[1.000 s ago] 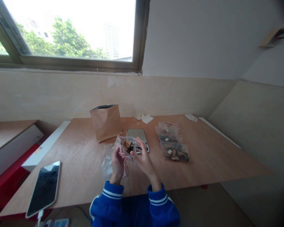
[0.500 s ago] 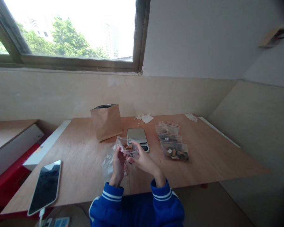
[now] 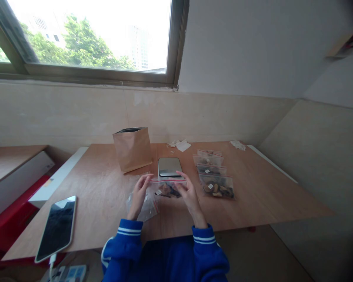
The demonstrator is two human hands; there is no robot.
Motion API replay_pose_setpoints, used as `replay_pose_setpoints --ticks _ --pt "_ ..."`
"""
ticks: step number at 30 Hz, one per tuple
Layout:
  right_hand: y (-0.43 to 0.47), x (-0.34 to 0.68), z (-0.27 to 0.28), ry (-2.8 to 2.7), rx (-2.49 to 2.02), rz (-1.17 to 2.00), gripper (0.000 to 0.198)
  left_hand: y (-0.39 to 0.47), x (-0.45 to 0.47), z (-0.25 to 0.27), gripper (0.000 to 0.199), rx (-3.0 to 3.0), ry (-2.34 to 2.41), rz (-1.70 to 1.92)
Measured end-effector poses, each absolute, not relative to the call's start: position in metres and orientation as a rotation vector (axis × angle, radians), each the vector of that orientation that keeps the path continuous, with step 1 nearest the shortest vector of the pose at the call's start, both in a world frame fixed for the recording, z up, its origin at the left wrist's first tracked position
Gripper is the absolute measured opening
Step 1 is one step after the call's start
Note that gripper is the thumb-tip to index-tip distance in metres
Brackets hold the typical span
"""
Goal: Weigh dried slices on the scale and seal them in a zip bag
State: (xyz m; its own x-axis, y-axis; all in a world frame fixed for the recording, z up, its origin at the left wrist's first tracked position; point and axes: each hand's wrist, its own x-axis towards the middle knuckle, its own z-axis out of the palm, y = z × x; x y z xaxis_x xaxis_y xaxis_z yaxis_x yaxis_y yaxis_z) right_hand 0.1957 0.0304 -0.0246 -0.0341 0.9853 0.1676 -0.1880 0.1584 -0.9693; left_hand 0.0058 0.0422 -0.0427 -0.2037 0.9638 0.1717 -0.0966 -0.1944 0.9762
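Observation:
Both hands hold one small clear zip bag with dark dried pieces inside, stretched level above the wooden table. My left hand pinches its left top corner and my right hand pinches the right end of its red zip strip. Beneath my left hand lies a pile of empty clear bags. Just behind the held bag sits a small kitchen scale with a metal top.
A brown paper bag stands open behind the scale. Several filled zip bags lie in a row to the right. A phone on a cable rests at the table's near left. Crumpled tissues lie by the wall.
The bag hung upright and bunched between my hands; now it is turned level and pulled flat, with my hands moved apart to its two ends.

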Motion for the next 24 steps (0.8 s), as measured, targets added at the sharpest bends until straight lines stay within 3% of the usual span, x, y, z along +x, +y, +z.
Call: replay_pose_setpoints --ticks 7,16,24 --pt "0.042 0.197 -0.056 -0.868 -0.945 1.165 0.047 0.039 0.023 -0.048 0.032 1.074 1.081 1.498" --pt "0.051 0.192 -0.086 -1.013 -1.25 0.809 0.062 0.046 0.046 -0.073 0.037 1.044 1.36 1.757" --pt "0.056 0.208 -0.101 -0.924 -1.287 0.746 0.056 0.048 0.037 -0.084 0.041 1.034 1.311 1.572"
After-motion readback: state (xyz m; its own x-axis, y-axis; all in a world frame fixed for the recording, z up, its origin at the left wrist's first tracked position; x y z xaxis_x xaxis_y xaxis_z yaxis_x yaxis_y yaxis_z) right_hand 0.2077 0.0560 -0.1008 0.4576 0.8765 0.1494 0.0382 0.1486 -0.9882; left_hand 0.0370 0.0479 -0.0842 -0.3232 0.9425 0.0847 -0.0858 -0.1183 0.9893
